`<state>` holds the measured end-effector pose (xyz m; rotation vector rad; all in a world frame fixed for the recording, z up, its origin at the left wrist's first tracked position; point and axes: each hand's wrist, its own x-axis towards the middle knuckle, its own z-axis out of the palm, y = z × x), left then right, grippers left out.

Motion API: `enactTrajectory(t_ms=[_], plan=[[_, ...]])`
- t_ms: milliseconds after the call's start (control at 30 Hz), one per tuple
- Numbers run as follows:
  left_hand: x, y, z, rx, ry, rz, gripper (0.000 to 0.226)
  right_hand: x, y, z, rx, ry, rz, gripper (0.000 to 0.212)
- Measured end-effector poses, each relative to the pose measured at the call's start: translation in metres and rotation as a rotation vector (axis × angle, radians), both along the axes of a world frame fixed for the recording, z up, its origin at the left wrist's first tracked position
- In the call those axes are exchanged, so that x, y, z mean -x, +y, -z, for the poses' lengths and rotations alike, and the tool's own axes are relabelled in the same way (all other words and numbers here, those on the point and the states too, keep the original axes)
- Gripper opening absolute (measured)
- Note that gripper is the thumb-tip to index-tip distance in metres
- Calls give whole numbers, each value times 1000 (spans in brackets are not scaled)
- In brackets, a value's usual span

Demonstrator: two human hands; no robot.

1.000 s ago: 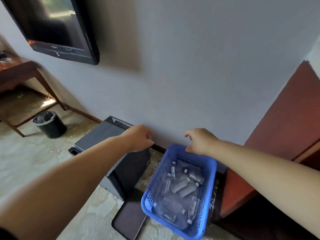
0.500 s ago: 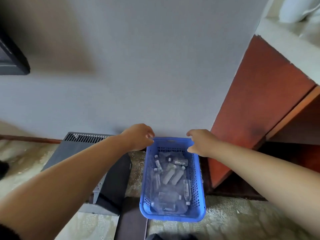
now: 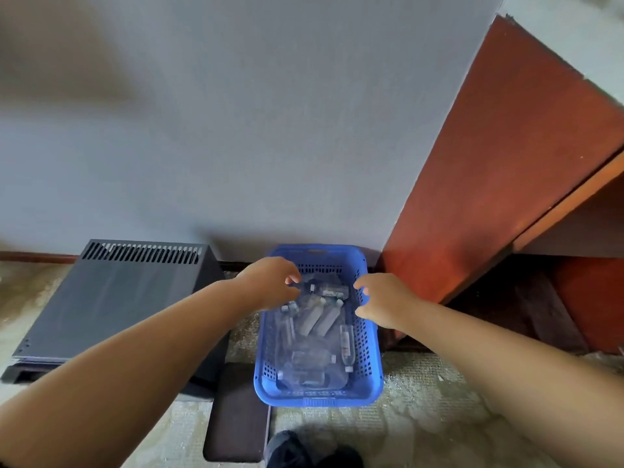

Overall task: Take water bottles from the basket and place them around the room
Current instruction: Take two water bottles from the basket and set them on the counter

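A blue perforated plastic basket (image 3: pixel 369 359) stands on the carpet against the wall, holding several clear water bottles (image 3: pixel 312 319) with white caps lying on their sides. My left hand (image 3: pixel 270 282) hovers over the basket's far left part, fingers curled and apart, holding nothing. My right hand (image 3: pixel 383 298) hangs over the far right rim, fingers spread, also holding nothing. Both hands are just above the bottles; I cannot tell whether they touch any.
A dark grey box with a vent grille (image 3: pixel 111 295) sits left of the basket. A dark flat mat (image 3: pixel 236 413) lies beside the basket's near left corner. A red-brown wooden cabinet (image 3: pixel 499 170) rises on the right. My shoe (image 3: pixel 304 450) shows at the bottom.
The view has swung from the TV side and tilted down over the basket. Both hands have dropped from the basket's far rim to over the bottles, fingers opening.
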<state>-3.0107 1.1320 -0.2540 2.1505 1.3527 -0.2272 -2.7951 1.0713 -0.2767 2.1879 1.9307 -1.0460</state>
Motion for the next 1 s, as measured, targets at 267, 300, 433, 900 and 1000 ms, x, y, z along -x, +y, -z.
enactTrajectory(t_ms=[267, 300, 433, 900, 1000], plan=[[-11, 14, 118, 72, 94, 24, 32, -9, 8, 108, 63, -1, 1, 52], [-12, 16, 139, 80, 100, 17, 32, -9, 11, 128, 76, 5, 5, 53], [-15, 30, 237, 115, 93, -62, 32, -7, 23, 218, 85, 37, 34, 51], [-16, 39, 640, 178, 118, -209, 30, -7, 46, 595, 185, -28, -54, 25], [-10, 24, 680, 214, 141, -189, 31, -4, 42, 639, 192, -34, -36, 29]])
